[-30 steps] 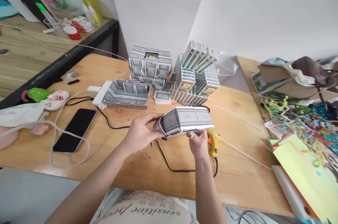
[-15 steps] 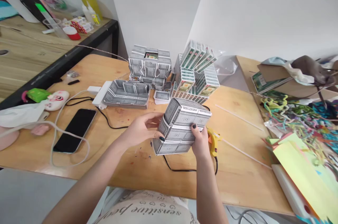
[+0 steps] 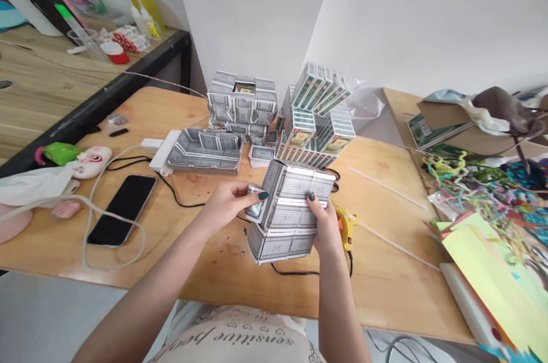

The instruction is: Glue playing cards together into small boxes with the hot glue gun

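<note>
A box covered in grey-patterned playing cards is held tilted above the table. My right hand grips its right side, thumb lying on the patterned face and the other fingers hidden behind. At the box's left side, my left hand pinches a shiny playing card between thumb and fingers. That card stands out from the box's side; whether it is attached there I cannot tell. Just right of the box, partly behind my right hand, lies a yellow glue gun.
Behind stand an open card-covered tray, a larger card-covered structure, a small card stack and stacked card packs. A phone and white cable lie left. Coloured papers and pipe cleaners crowd the right.
The box has tilted and shifted slightly down and left. My left hand's thumb has risen, and a shiny card now shows under it, standing out from the box's left side.
</note>
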Demonstrator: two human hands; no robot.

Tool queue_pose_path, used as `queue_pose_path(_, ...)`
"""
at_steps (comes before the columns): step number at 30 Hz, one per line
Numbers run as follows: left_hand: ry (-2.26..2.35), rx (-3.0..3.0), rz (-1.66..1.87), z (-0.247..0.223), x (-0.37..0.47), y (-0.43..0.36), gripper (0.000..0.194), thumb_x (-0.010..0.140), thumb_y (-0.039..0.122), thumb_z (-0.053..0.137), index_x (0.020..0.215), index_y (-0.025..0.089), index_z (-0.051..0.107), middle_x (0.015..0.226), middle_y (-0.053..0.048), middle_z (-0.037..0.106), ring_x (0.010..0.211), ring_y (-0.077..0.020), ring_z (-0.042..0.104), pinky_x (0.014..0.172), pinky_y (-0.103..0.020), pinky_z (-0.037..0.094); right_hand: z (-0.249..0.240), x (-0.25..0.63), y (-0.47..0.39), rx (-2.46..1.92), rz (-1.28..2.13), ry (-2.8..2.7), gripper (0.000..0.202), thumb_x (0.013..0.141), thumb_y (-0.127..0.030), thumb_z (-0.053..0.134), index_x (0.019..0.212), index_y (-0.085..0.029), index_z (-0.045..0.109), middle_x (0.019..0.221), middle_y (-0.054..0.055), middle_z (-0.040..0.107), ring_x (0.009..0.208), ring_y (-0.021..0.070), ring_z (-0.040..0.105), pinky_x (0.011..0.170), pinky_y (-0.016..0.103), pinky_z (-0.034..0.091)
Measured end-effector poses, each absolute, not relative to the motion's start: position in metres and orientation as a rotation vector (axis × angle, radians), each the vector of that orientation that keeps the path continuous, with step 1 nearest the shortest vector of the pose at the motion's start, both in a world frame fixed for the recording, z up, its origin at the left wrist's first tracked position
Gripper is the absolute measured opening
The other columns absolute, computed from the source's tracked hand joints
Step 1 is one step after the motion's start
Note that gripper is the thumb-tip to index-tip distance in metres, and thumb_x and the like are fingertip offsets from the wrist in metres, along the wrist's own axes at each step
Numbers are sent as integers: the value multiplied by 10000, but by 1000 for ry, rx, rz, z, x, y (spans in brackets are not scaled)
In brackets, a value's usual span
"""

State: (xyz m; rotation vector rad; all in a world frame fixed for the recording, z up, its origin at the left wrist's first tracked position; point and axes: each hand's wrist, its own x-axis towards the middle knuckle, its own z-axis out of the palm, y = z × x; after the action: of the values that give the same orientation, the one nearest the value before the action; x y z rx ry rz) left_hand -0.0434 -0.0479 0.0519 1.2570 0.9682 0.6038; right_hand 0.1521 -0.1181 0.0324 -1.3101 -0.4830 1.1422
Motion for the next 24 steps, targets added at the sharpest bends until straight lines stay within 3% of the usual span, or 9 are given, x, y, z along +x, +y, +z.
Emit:
queue_pose_path(8, 908, 1229, 641, 56, -41, -53, 459, 727, 403, 634, 1126, 179, 590, 1117, -96, 637, 1031, -247, 588, 855, -389, 495, 29, 151, -115, -1342, 1158, -438, 511, 643, -394, 684, 1094, -181, 572, 1052, 71, 661, 923, 249, 627, 790, 373, 510)
queue_pose_path(14, 860, 1367, 684, 54, -42, -65, 655, 696, 334, 677, 1287, 200, 429, 1305, -91, 498, 1163, -241, 497, 959, -373, 426, 19, 149, -111, -1420, 1153, -408, 475, 649, -427, 679, 1053, -197, 584, 1071, 53, 656, 949, 249, 619, 761, 350, 513)
queue_pose_path(18, 1042, 1479, 673, 46, -46, -64, 381, 808, 377, 519, 1116, 161, 583, 1104, -73, 641, 1038, -239, 583, 884, -350, 463, 8, 151, -110, -1518, 1099, -478, 460, 677, -450, 639, 1060, -200, 581, 1068, 49, 655, 957, 239, 613, 787, 343, 490)
queue_pose_path(21, 1223, 1506, 685, 37, -50, -62, 316, 811, 405, 482, 888, 148, 649, 858, -63, 701, 830, -235, 649, 723, -316, 512, 0, 153, -110, -1636, 1044, -521, 440, 678, -466, 628, 1026, -201, 578, 982, 42, 677, 931, 233, 615, 768, 330, 476)
queue_pose_path(24, 1360, 1504, 665, 28, -53, -61, 291, 792, 407, 489, 716, 156, 617, 701, -55, 688, 684, -219, 656, 612, -287, 517, -5, 151, -109, -1740, 958, -556, 451, 660, -491, 639, 998, -203, 560, 925, 42, 677, 917, 237, 607, 758, 322, 454)
